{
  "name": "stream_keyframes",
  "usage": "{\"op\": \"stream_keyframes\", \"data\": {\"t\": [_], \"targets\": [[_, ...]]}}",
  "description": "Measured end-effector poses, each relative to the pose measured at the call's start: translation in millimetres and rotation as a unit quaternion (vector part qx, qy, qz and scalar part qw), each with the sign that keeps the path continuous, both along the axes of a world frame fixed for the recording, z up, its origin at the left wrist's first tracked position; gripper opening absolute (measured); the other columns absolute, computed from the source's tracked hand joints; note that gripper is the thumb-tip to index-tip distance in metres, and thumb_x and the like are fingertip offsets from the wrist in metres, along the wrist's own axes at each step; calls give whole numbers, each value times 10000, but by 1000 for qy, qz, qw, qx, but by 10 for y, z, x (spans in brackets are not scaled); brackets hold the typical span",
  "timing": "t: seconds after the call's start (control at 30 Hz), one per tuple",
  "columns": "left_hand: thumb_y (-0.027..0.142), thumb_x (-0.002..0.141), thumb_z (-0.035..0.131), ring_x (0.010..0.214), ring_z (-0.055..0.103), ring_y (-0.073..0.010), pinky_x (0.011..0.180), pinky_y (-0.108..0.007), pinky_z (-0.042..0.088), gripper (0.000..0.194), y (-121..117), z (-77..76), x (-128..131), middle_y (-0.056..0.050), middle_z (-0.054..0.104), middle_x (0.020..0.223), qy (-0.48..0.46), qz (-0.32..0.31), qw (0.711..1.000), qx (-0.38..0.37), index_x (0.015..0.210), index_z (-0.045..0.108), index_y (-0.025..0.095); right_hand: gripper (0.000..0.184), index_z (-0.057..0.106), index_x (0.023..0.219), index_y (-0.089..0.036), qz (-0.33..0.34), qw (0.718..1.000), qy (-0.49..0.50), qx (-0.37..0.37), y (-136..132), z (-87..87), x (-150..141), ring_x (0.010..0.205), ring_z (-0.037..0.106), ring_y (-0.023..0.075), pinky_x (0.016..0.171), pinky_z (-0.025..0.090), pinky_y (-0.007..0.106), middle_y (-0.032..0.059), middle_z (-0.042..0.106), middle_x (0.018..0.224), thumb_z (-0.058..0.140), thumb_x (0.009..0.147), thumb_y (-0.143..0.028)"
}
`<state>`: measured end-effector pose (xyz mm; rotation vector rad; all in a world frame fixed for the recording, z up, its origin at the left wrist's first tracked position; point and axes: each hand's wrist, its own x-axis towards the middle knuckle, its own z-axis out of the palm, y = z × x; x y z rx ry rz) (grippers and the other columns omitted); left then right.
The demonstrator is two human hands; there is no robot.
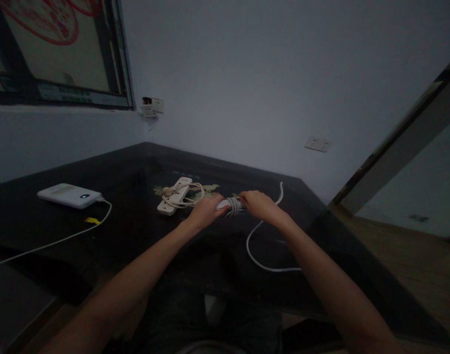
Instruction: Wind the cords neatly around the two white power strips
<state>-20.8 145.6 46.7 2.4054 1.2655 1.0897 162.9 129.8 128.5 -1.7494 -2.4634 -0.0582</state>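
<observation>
Over the middle of the table, my left hand (207, 210) is closed around the left end of a white bar (223, 203) that looks like a power strip. A pale cord (233, 206) is wound in several turns about its middle. My right hand (258, 202) is closed at the right end of the bundle, with fingers on the cord; exactly what lies inside its grip is hidden. A loose length of the cord curves over the table below my right hand, and an end sticks up beyond it. Left of my hands lies a second white power strip (166, 207) with its thin cord looped over it.
A white power bank (68, 195) with a cable (109, 212) plugged in lies on the black table (136, 167) at left. A yellow tag (92, 221) is beside it. Wall sockets (318, 144) are behind, one pair (151, 107) hanging loose near the window.
</observation>
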Motion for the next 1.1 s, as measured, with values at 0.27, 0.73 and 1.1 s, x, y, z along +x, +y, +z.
{"op": "stream_keyframes", "data": {"t": [0.27, 0.73, 1.1], "targets": [[441, 882, 506, 890, 634, -246, 796, -315, 443, 345, 91, 25, -124, -115, 681, 982, -9, 78, 995, 54, 1032, 632, 157, 308, 428, 1213, -170, 51, 911, 369, -176, -68, -132, 54, 439, 593, 119, 454, 470, 232, 6, 642, 705, 353, 915, -175], [422, 885, 504, 863, 641, -212, 787, -299, 450, 305, 91, 146, -234, -64, 703, 926, -121, 87, 985, 86, 968, 654, 169, 304, 470, 948, -179, 71, 769, 452, -446, -159, -405, 271, 536, 657, 134, 482, 508, 213, 22, 669, 643, 498, 883, -475], [445, 842, 491, 735, 590, -168, 689, -246, 427, 353, 195, 224, -311, -23, 668, 774, -304, 95, 948, -19, 808, 668, 142, 469, 497, 781, -199, 86, 697, 665, -256, -273, -588, 346, 261, 116, 36, 295, 111, 182, -139, 276, 326, 499, 781, -668]]}}
